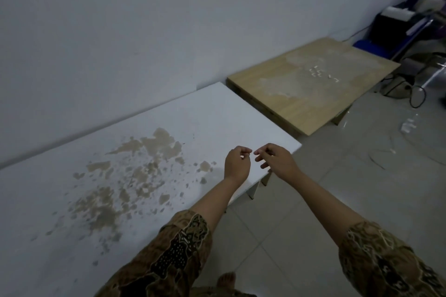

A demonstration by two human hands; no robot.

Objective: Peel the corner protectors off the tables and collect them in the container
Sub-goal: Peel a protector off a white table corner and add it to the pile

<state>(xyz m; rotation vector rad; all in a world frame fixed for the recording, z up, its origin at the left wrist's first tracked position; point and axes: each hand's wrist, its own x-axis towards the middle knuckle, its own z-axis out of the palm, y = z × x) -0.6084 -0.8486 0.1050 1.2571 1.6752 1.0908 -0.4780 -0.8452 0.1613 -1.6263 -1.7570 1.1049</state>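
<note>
My left hand (237,164) and my right hand (275,159) hover side by side over the near right corner (295,146) of a white table (193,123). Their fingertips almost meet. The fingers of both hands are loosely curled, and I see nothing between them. No corner protector shows on that corner. A wooden table (313,94) stands beyond it with small white bits (318,72) lying on its top. On the floor to the right sits a faint clear round container (424,152) with a few clear pieces (408,125) in it.
Brown patches (144,157) mark the white table's worn top. Both tables stand against a grey wall. Tiled floor runs along their right side. Cables (416,94), a blue thing and dark equipment crowd the far right corner. My bare foot (226,279) shows at the bottom.
</note>
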